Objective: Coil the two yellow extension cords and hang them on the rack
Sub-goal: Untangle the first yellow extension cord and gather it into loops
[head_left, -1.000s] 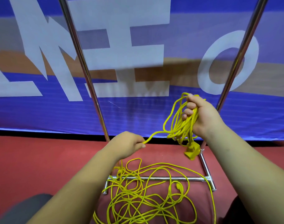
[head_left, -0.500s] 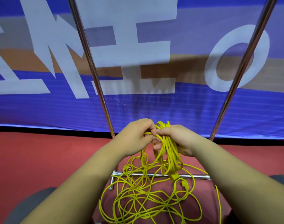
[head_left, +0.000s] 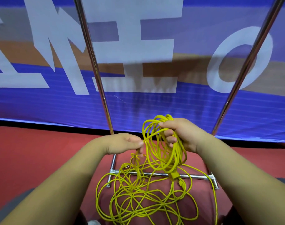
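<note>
1. Centre of view, above the rack base: right hand [head_left: 184,133] grips a bundle of yellow cord loops [head_left: 162,159], fingers curled round its top. The loops hang down from the fist.
2. A yellow plug [head_left: 175,175] hangs at the bottom of the bundle, in front of the crossbar [head_left: 154,174].
3. Left hand [head_left: 125,143], just left of the bundle, pinches a single strand [head_left: 150,136] between thumb and fingertips. The strand runs right into the held loops.
4. Loose yellow cord [head_left: 138,197] lies tangled on the red floor [head_left: 33,151], mostly on the near side of the crossbar, with some strands crossing it. Cannot tell the two cords apart in the tangle.
5. Rack: left upright [head_left: 96,75] and right upright [head_left: 245,73] rise from the base.
6. Far side: blue banner [head_left: 41,103] with large white letters stands behind the uprights.
</note>
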The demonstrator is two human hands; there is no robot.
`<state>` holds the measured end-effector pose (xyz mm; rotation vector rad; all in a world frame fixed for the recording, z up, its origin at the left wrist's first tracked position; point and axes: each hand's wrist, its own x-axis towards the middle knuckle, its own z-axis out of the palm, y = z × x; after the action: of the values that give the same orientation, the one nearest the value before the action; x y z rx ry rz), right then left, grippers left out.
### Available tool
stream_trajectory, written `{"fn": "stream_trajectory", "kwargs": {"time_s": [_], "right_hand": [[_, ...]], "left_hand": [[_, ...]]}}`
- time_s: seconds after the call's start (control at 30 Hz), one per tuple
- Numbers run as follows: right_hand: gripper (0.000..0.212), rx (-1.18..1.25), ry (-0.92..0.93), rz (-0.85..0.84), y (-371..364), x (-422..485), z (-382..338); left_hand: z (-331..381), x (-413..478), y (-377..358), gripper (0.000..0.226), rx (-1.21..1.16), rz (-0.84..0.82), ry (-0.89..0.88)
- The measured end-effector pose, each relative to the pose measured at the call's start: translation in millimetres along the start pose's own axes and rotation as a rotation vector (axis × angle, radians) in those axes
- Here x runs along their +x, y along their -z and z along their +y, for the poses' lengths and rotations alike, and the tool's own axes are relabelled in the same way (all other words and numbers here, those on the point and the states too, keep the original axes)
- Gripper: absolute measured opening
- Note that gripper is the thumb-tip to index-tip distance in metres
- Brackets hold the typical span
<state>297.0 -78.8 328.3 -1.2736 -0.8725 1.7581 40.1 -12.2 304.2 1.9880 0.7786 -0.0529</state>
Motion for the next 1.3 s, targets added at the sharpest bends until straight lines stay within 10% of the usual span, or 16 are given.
{"fn": "stream_trajectory", "kwargs": {"time_s": [0.5,0.73,1.1,1.3], "right_hand": [[0.031,-0.187,-0.120,-0.225,-5.2,-4.9,4.6],[0.020,-0.108,-0.022,-0.050,-0.1,-7.4,-14.5],[0.026,0.610,0.386,0.127,54.7,-25.2,-58.9],[0.030,0.690,0.389,0.150,54.2,-15.2,-51.8]], "left_hand": [[44.3,-0.6,26.6,0.013,0.166,0.383,-0.231],[10.6,14.2,24.2,0.034,-0.044,0.306,-0.045],[-82.9,20.8,21.4,0.011,0.478,0.403,0.294],[-110.8,25.3,12.2,0.048,0.468,0.288,0.566]]}}
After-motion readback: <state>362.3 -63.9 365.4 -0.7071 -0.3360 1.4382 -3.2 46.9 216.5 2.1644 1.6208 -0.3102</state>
